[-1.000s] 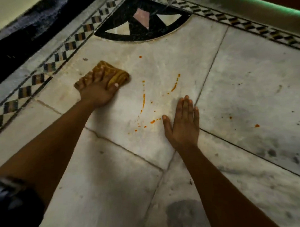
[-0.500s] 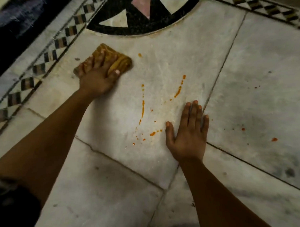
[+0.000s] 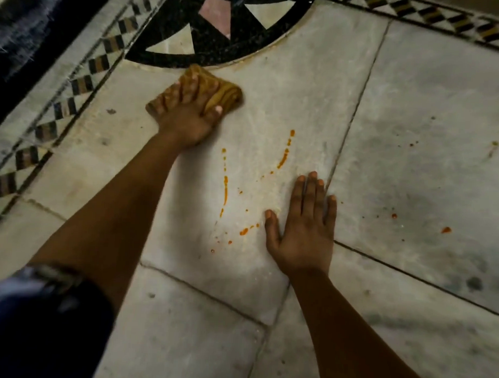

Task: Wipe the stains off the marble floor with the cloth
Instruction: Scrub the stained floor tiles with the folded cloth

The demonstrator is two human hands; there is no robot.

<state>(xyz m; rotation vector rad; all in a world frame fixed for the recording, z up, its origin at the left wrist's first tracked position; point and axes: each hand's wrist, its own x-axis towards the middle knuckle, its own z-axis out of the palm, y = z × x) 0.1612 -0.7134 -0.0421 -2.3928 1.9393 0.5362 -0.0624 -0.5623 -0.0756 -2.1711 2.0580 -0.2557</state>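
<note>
Under my left hand [image 3: 186, 116], at the far left of the pale marble floor [image 3: 415, 109], lies the bunched mustard cloth [image 3: 226, 93], my spread fingers pressing its ribbed folds just short of the black curved inlay [image 3: 174, 42]. Nearer, my right hand [image 3: 303, 230] rests flat, fingers straight, beside thin orange stains [image 3: 225, 188] streaked and dotted between both hands.

Crumpled mustard cloth [image 3: 223, 96] on marble floor [image 3: 289, 77]; orange stains [image 3: 225, 186] nearby.
</note>
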